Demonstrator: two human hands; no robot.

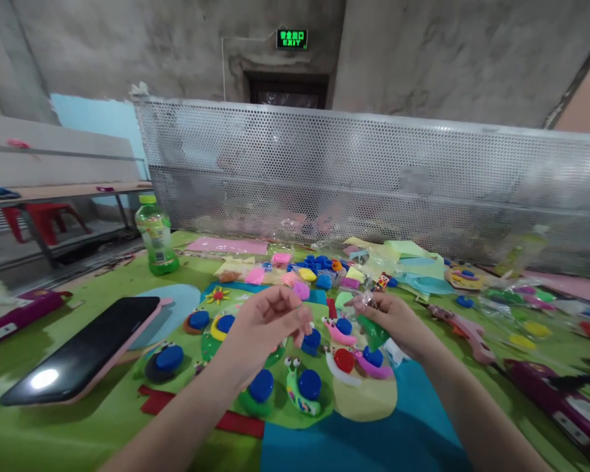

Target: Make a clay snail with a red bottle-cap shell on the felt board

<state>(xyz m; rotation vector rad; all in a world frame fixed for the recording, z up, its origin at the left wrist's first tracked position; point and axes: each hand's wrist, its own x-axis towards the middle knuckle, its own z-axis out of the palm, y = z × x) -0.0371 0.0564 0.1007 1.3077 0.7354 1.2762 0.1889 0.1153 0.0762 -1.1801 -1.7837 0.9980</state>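
Note:
My left hand (270, 328) is raised over the craft mat, thumb and fingertips drawn together; whatever sits between them is too small to make out. To its right, my right hand (388, 318) pinches a clear bag of green clay (372, 333). Clay snails with bottle-cap shells lie below and around the hands: a green snail (302, 388) with a blue cap, a white snail (343, 367) with a red cap, and a pink snail (339, 331) with a blue cap. A dark snail (165, 362) lies at the left.
A phone (86, 347) and a green bottle (157, 236) are on the left. Bagged clay and blue caps (319, 263) lie behind the hands. A pink glue gun (465, 334) and a purple power strip (560, 400) are on the right. A perforated metal panel (275, 170) stands behind.

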